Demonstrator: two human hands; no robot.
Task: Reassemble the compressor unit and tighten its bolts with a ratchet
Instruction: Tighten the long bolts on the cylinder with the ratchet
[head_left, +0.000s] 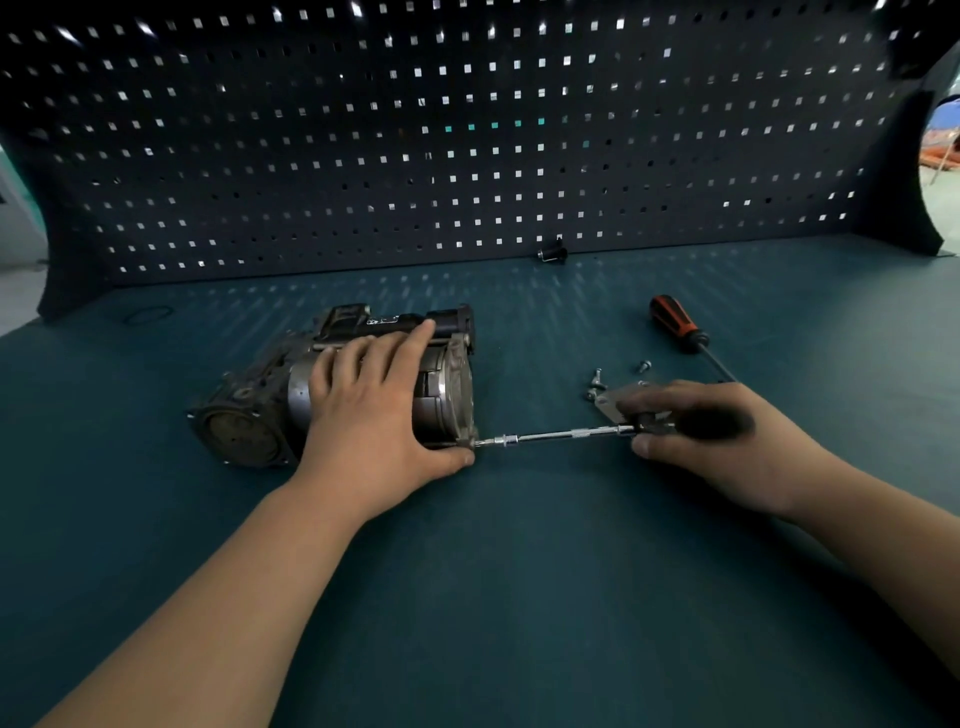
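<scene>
- The left hand (374, 410) lies palm-down on the compressor (244, 415). Its fingers are spread over the round body and its thumb sits against the near corner of the end flange.
- The compressor lies on its side on the mat (519, 571), under and to the left of that hand, with its flange end facing the right hand.
- The right hand (727, 441) is wrapped round the black handle of the ratchet (561, 434), thumb underneath and fingers curled over the top.
- The ratchet's slim steel shaft runs level between the two hands. Its tip meets the near corner of the flange, just beside the left thumb.
- I cannot make out the fastener under the tip.
- Loose bolts (597, 382) lie scattered just beyond the right fingers, next to a small metal plate (615, 400) that those fingers partly cover.
- A screwdriver (675, 322) with an orange and black handle lies farther back from the right hand, its shaft angled toward that hand.
- Well beyond the left hand, to its left, a thin dark ring (148, 314) lies flat on the mat.
- A pegboard (467, 130) stands behind both hands, with a small dark clip (553, 253) at its foot.
</scene>
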